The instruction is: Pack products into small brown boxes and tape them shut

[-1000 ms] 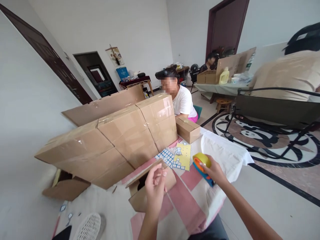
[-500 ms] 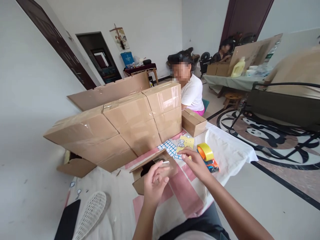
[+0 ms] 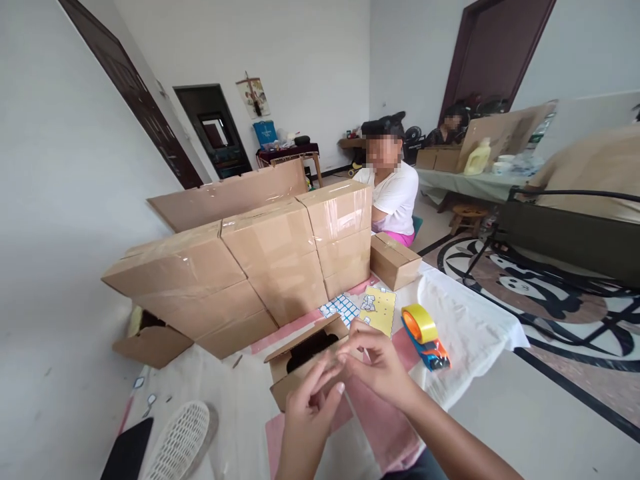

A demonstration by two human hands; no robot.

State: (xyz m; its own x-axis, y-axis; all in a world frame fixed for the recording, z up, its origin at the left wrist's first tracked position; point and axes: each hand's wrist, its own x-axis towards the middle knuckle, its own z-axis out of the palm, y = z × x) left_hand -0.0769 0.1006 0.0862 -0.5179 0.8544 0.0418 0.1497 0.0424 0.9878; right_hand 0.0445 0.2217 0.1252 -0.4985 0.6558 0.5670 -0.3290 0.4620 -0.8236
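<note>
My left hand [image 3: 316,397] and my right hand [image 3: 376,365] meet over a small open cardboard box [image 3: 281,395], fingertips touching. The right thumb and forefinger are pinched. On the left hand the fingers curl inward, with the thumb a little apart. Anything between the fingertips is too small to make out. Something dark [image 3: 313,350] lies inside the box, and my hands hide part of its near side. To the right, a yellow tape roll [image 3: 425,323] sits on a blue and orange item [image 3: 436,355]. A yellow printed sheet [image 3: 383,307] lies beyond my right hand.
Taped cardboard boxes [image 3: 275,243] stand stacked like a wall behind the small box. A single closed box [image 3: 395,263] is at their right end. At the left lie a white mesh shoe-shaped piece [image 3: 183,437] and a black flat object [image 3: 129,450]. A person [image 3: 395,190] sits opposite.
My right hand has moved left and now meets my left hand over the box. The view has shifted slightly. The person opposite has turned more toward me.
</note>
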